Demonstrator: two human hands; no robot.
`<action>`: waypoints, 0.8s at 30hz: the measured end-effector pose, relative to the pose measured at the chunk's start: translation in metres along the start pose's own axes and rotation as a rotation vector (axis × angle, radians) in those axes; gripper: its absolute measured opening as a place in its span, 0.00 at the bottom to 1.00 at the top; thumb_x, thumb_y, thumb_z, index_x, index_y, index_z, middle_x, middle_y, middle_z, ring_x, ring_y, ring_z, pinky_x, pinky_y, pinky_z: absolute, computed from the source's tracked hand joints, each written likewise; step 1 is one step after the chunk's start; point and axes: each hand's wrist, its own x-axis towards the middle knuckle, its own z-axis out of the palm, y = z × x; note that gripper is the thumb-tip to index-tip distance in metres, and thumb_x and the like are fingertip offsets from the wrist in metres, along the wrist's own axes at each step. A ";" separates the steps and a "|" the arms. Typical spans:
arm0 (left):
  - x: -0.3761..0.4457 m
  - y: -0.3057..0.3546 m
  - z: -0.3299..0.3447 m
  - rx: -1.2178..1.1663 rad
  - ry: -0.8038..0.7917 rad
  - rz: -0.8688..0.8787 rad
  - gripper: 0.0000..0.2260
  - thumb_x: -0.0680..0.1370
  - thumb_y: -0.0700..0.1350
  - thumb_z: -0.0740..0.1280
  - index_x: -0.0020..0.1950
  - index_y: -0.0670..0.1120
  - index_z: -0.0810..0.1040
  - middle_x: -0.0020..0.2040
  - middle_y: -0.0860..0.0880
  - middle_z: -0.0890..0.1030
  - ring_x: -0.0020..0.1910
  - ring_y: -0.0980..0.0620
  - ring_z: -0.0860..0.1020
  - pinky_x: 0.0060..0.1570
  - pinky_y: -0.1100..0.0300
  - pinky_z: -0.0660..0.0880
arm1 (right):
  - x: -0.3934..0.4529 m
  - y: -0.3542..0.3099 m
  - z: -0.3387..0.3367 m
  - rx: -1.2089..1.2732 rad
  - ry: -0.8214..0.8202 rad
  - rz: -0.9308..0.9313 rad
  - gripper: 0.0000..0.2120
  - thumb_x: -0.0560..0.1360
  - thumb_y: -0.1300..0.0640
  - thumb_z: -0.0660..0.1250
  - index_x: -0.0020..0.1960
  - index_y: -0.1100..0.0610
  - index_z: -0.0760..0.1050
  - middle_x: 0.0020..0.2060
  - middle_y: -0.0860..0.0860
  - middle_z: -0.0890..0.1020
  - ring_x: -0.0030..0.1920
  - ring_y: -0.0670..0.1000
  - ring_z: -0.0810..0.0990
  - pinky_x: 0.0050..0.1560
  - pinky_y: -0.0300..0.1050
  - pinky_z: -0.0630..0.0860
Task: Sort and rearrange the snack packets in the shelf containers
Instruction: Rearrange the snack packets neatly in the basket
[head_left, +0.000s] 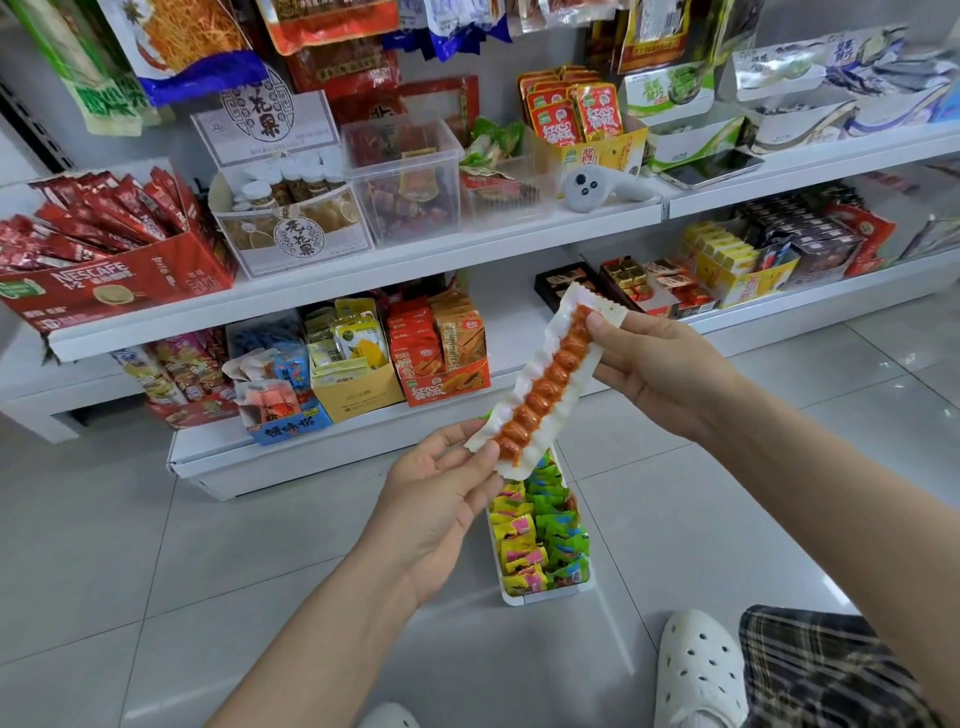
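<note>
You held a long clear-and-white vacuum packet of orange-red sausage pieces (545, 384) at mid-frame, your left hand (441, 499) pinching its lower end and your right hand (660, 374) pinching its upper end. Below it on the floor sat a white rectangular tray of yellow and green wrapped snacks (543, 595), already filled in rows. By my reading, this packet was not yet placed, so sorting was only partly done.

White packet (545, 384) with orange-red filling; yellow and green wrappers (540, 540); white clog (698, 670); dark plaid trousers (821, 670).
</note>
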 end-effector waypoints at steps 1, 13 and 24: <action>0.000 0.001 0.000 -0.015 -0.007 -0.009 0.11 0.77 0.32 0.66 0.58 0.39 0.77 0.53 0.42 0.85 0.50 0.49 0.84 0.45 0.61 0.82 | 0.000 0.000 0.000 0.012 0.007 0.000 0.12 0.78 0.61 0.65 0.60 0.65 0.77 0.56 0.59 0.83 0.55 0.55 0.83 0.52 0.45 0.82; 0.001 0.004 0.007 -0.489 -0.216 -0.403 0.16 0.74 0.39 0.68 0.58 0.32 0.77 0.49 0.37 0.81 0.36 0.50 0.80 0.35 0.63 0.81 | -0.001 -0.005 0.002 0.165 -0.168 0.001 0.10 0.80 0.62 0.62 0.59 0.61 0.76 0.50 0.55 0.84 0.53 0.53 0.83 0.59 0.48 0.79; 0.030 -0.027 -0.018 0.458 0.165 0.346 0.10 0.75 0.39 0.72 0.53 0.51 0.79 0.49 0.52 0.84 0.45 0.53 0.83 0.40 0.62 0.79 | -0.003 -0.016 -0.020 -0.241 -0.242 0.137 0.14 0.81 0.55 0.62 0.56 0.64 0.78 0.52 0.61 0.84 0.54 0.59 0.83 0.56 0.52 0.80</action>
